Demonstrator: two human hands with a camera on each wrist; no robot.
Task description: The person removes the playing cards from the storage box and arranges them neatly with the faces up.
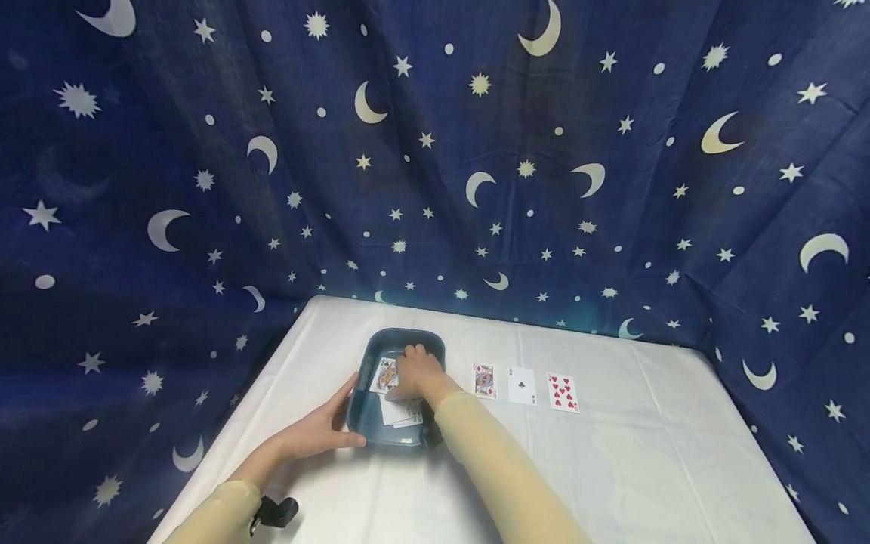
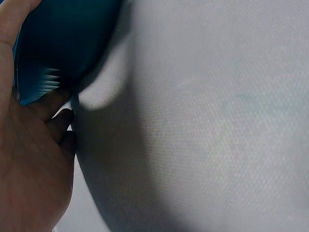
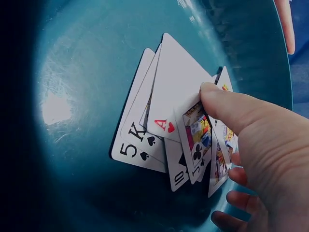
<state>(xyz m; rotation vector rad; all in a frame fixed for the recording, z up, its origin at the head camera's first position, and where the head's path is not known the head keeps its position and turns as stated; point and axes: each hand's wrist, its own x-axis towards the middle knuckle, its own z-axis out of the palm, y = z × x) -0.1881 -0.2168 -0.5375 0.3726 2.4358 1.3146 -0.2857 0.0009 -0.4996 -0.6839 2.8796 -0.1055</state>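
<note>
A dark teal plastic tray [image 1: 370, 423] stands on the white-covered table with several overlapping playing cards [image 1: 401, 413] inside. My left hand [image 1: 316, 434] holds the tray at its left side, thumb at the front corner; in the left wrist view its fingers [image 2: 60, 123] lie against the outer wall. Reaching into the tray, my right hand [image 1: 418, 374] has its thumb on the cards and its fingers bent at their edge. The right wrist view shows an ace of hearts [image 3: 171, 92] on top, a jack of clubs [image 3: 198, 133] under the thumb, and a five of spades [image 3: 126, 145].
Right of the tray, three face-up cards lie in a row: a diamond face card [image 1: 485, 381], an ace of clubs [image 1: 522, 386] and a nine-like hearts card [image 1: 563, 393]. A dark blue star-and-moon cloth [image 1: 435, 166] hangs behind the table. A black strap piece [image 1: 277, 512] is at my left wrist.
</note>
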